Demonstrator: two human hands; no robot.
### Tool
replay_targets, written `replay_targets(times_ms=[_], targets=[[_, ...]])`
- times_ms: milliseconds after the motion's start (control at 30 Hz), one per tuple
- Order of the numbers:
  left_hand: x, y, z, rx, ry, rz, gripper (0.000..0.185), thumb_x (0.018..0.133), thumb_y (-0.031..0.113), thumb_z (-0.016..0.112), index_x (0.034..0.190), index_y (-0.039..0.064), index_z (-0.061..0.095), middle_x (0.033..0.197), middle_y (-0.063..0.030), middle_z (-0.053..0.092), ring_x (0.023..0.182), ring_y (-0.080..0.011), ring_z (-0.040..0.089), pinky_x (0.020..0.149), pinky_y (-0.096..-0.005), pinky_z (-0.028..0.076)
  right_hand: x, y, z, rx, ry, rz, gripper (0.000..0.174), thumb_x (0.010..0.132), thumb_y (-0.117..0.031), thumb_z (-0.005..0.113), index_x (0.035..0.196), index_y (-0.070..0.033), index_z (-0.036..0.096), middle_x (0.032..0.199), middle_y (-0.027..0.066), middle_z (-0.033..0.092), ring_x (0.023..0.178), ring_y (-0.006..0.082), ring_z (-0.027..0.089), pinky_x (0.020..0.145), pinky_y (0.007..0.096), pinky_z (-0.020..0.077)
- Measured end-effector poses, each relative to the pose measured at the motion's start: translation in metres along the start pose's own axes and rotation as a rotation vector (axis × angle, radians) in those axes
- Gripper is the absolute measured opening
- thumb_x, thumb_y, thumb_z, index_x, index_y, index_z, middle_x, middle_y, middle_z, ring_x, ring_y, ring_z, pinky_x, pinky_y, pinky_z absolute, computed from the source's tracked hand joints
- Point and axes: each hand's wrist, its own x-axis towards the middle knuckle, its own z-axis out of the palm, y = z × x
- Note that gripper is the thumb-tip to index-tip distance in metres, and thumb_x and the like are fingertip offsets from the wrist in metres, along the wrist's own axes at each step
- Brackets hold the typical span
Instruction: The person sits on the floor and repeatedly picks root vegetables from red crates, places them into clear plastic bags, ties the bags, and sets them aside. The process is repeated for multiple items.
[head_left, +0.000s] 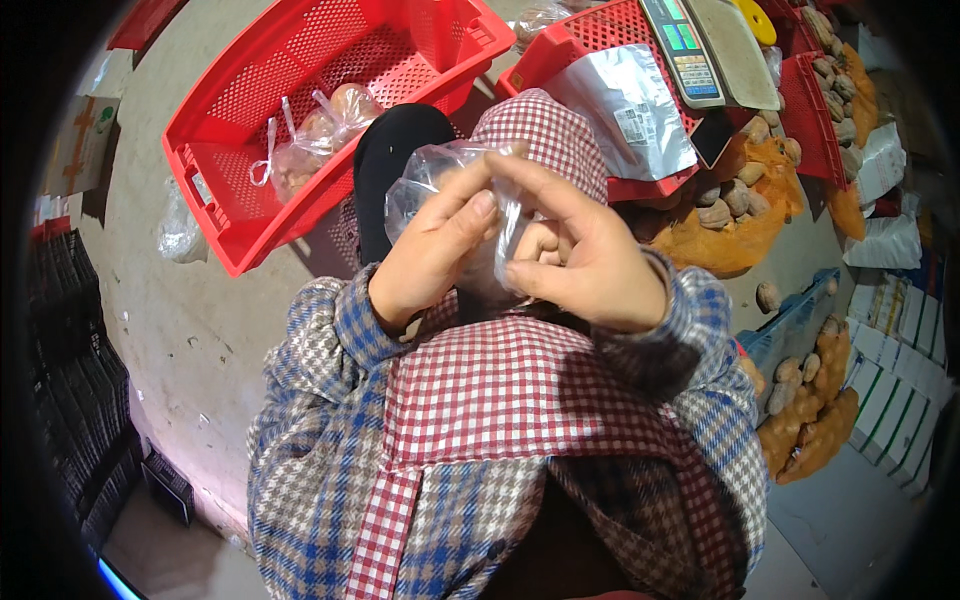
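Note:
A clear plastic bag (416, 180) is gathered up over my lap, in front of the checked apron (480, 390). My left hand (435, 251) grips its left side, with thumb and forefinger near the top. On the other side my right hand (585, 251) has hold of the bag's twisted edge (509, 236), thumb low and forefinger stretched across to meet the left fingers. What the bag contains is mostly hidden by my hands. Ahead and to the left, tied clear bags of brownish produce (319, 142) lie inside a red perforated plastic crate (247, 82).
At the front right, a silver mailing bag (626, 112) and a digital scale (686, 56) rest on another red crate (521, 71). Brown tubers spill from orange mesh sacks (720, 247) beyond my right arm. Black crates (67, 360) are stacked far left; a cardboard box (82, 146) stands behind.

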Motion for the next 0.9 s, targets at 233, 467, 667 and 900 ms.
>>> replay_targets(times_ms=[233, 467, 667, 900], targets=[[-0.029, 0.017, -0.018, 0.913, -0.015, -0.038, 0.024, 0.087, 0.002, 0.052, 0.109, 0.003, 0.062, 0.094, -0.0112, 0.061, 0.086, -0.0231, 0.058, 0.080, -0.0315, 0.045, 0.024, 0.012, -0.066, 0.656, 0.240, -0.083, 0.037, 0.085, -0.003, 0.058, 0.120, 0.002, 0.050, 0.079, 0.0013, 0.059, 0.064, 0.0067, 0.055, 0.058, 0.0191, 0.0459], [-0.061, 0.055, -0.039, 1.099, -0.334, 0.159, 0.018, 0.067, -0.007, 0.052, 0.081, 0.003, 0.056, 0.093, -0.0100, 0.060, 0.089, -0.0280, 0.053, 0.084, -0.0374, 0.040, 0.023, 0.049, -0.080, 0.737, 0.404, 0.064, 0.030, 0.089, -0.011, 0.052, 0.114, 0.004, 0.050, 0.057, 0.0014, 0.045, 0.051, 0.0083, 0.040, 0.048, 0.0224, 0.0328], [-0.012, 0.035, -0.018, 1.462, -0.261, 0.256, 0.049, 0.070, 0.031, 0.074, 0.108, 0.005, 0.059, 0.117, -0.0156, 0.054, 0.107, -0.0332, 0.050, 0.087, -0.0424, 0.040, 0.005, -0.023, -0.031, 0.152, -0.128, -0.052, 0.021, 0.076, -0.004, 0.062, 0.097, -0.001, 0.064, 0.068, -0.0017, 0.057, 0.054, 0.0036, 0.047, 0.049, 0.0177, 0.0361], [0.042, 0.013, -0.043, 1.572, -0.197, 0.682, 0.017, 0.067, 0.010, 0.060, 0.083, 0.006, 0.059, 0.075, -0.0044, 0.054, 0.069, -0.0227, 0.054, 0.062, -0.0357, 0.045, 0.038, 0.042, -0.116, -0.353, 0.638, -0.366, 0.039, 0.080, -0.007, 0.065, 0.117, 0.001, 0.055, 0.104, 0.0082, 0.060, 0.094, 0.0137, 0.056, 0.082, 0.0262, 0.0454]])
